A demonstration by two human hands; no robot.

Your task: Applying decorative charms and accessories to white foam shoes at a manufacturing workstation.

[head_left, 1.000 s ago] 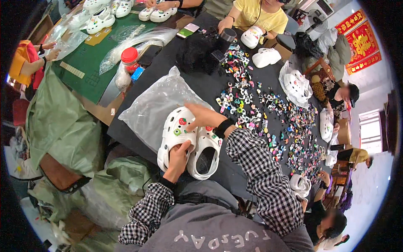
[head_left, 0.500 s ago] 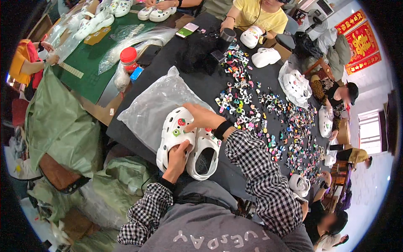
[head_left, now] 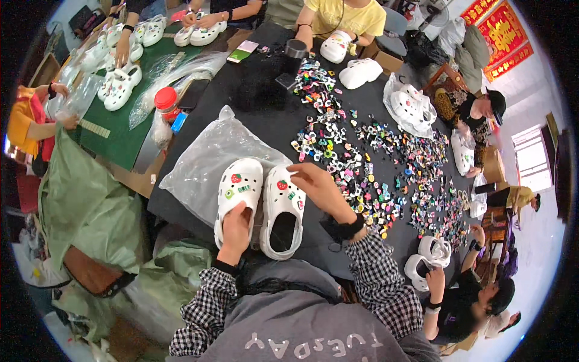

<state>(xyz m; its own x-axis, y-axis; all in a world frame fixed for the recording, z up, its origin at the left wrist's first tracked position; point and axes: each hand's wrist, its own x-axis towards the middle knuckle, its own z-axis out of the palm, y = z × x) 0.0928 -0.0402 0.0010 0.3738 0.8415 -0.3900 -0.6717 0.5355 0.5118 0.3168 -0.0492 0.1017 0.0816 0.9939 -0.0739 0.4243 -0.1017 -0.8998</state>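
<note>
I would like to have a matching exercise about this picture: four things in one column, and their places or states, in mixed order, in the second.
Things
1. White perforated foam clog on the left
2. Large translucent plastic bag
3. Plastic jar with a round red lid
4. Many small multicoloured charms

Places or states
A. Beside a small blue box
B. Scattered to the right of the clog pair
C. Held by the person's left hand
D. Lying flat beyond the clog toes

Pairs: 1-C, 2-D, 3-A, 4-B
</note>
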